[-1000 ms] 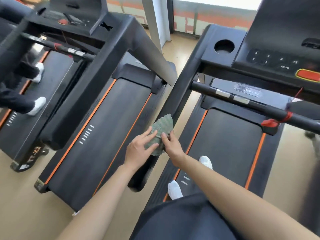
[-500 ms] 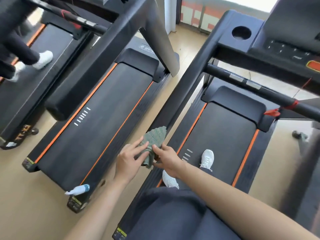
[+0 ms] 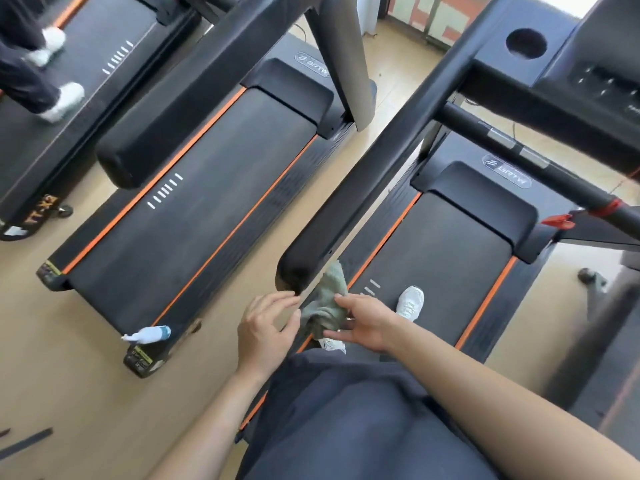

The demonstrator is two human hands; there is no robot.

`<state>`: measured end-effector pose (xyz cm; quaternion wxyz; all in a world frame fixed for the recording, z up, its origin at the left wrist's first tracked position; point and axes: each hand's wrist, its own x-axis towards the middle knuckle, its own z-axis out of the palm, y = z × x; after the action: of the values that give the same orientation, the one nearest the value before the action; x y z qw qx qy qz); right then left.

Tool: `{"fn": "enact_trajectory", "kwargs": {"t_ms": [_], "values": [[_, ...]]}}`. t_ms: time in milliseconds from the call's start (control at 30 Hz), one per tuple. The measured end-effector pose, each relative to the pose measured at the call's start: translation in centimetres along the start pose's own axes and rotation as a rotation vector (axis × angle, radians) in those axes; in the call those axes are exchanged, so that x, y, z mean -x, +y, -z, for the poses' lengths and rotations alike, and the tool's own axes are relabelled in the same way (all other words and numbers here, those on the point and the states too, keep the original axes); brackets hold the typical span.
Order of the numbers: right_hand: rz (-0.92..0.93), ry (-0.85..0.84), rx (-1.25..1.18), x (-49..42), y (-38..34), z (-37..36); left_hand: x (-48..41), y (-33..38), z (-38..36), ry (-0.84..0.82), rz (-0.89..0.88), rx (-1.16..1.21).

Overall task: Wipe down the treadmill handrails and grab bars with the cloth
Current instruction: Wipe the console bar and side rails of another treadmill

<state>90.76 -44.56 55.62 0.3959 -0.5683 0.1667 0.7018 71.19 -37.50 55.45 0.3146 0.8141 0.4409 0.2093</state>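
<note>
Pale gym flooring runs between parallel treadmills. At the near end of the left handrail (image 3: 381, 161), the right hand (image 3: 363, 320) pinches the bunched green cloth (image 3: 327, 303), probably gathering it to wipe along the rail. The left hand (image 3: 266, 327) hovers beside it, fingers loosely spread and holding nothing.

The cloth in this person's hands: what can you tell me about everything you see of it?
The cloth is grey-green, soft and nubbly like towelling, bunched into a crumpled wad. The right hand grips its lower part, fingers curled round it; the left hand is close beside it with relaxed fingers. Its upper tip rises next to the rounded end of the black handrail; contact there is unclear.
</note>
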Motion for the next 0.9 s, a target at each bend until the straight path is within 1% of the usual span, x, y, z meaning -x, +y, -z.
{"fn": "enact_trajectory", "kwargs": {"t_ms": [67, 133, 200, 267, 300, 333, 400, 467, 567, 667, 733, 900], "values": [[0.016, 0.054, -0.044, -1.1, -0.1, 1.2, -1.4, 0.6, 0.5, 0.1, 0.071, 0.023], [0.012, 0.074, -0.085, -2.5, -0.1, 1.8, -3.6, 1.2, 1.0, 0.136, 0.151, 0.095], [-0.008, 0.031, -0.135, -4.0, -0.1, 1.5, -5.9, 1.6, 0.9, 0.039, 0.239, 0.177], [-0.035, -0.07, -0.215, -5.0, -0.2, 0.4, -7.9, 1.9, 0.3, -0.12, 0.315, 0.213], [-0.045, -0.124, -0.262, -5.5, -0.3, -0.3, -8.6, 1.9, -0.1, -0.17, 0.33, 0.204], [-0.054, -0.171, -0.309, -5.8, -0.6, -1.1, -9.1, 1.9, -0.5, -0.191, 0.335, 0.179], [-0.076, -0.218, -0.388, -6.4, -1.1, -2.4, -9.8, 1.8, -0.8, -0.176, 0.347, 0.142], [-0.095, -0.21, -0.41, -6.8, -1.9, -2.8, -10.1, 1.9, -0.8, -0.165, 0.371, 0.153], [-0.08, -0.206, -0.377, -7.1, -3.8, -1.6, -10.6, 2.5, -0.8, -0.145, 0.415, 0.157], [-0.053, -0.21, -0.386, -7.4, -6.9, 0.0, -12.2, 3.7, -1.2, -0.111, 0.461, 0.073], [-0.027, -0.215, -0.381, -7.7, -9.1, 1.1, -13.8, 4.7, -1.6, -0.129, 0.45, 0.004], [0.027, -0.212, -0.304, -7.6, -14.1, 3.8, -19.0, 8.0, -4.4, -0.228, 0.362, -0.035]]}}
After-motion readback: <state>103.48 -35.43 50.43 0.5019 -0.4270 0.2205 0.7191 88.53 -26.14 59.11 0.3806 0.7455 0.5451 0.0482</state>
